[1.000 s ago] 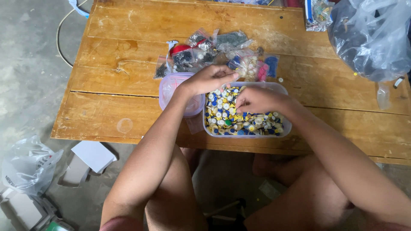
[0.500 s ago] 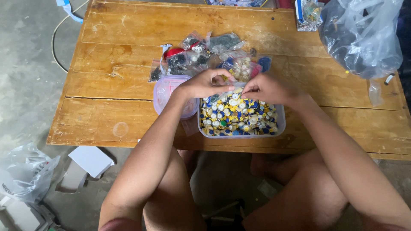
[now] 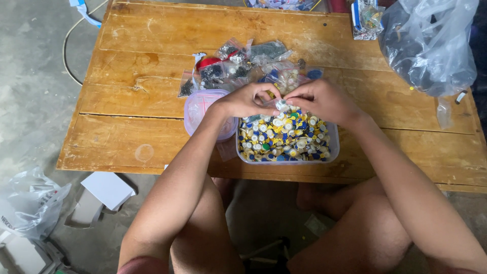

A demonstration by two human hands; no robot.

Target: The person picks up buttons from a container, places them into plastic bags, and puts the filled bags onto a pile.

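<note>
Crowding hands: packets, lid.

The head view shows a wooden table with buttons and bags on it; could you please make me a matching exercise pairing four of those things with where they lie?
Things:
1. clear tub of buttons
2. pink lid
3. large plastic bag
4. small zip bags

Places:
A. far right corner of the wooden table
B. beyond the hands, mid-table
C. at the near edge, under both hands
D. just left of the tub, beneath the left hand's wrist

Pairs: 1-C, 2-D, 3-A, 4-B
</note>
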